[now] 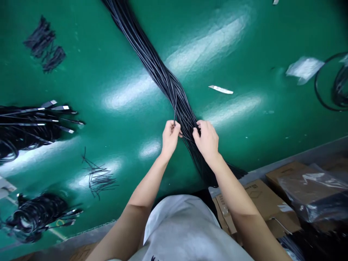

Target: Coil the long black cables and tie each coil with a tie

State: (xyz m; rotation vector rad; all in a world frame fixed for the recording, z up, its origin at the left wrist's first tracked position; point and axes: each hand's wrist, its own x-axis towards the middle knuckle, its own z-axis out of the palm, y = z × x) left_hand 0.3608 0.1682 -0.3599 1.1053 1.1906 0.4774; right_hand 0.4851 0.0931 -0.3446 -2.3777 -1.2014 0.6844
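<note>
A long, thick bundle of black cables [152,61] runs across the green table from the far edge down to the near edge in front of me. On its left side my left hand [171,136] pinches a single cable that bows out a little from the others. Against the right side of the bundle rests my right hand [207,139], its thumb and fingers curled round some of the strands. Part of what the right fingers grip is hidden behind the hand.
Coiled cables with metal plugs [40,125] and another coil [40,214] lie at the left. Short black ties [102,179] are scattered nearby, with more ties [40,38] farther back. A white strip [221,89] and clear plastic [306,69] lie right. Cardboard boxes [261,199] stand below the table edge.
</note>
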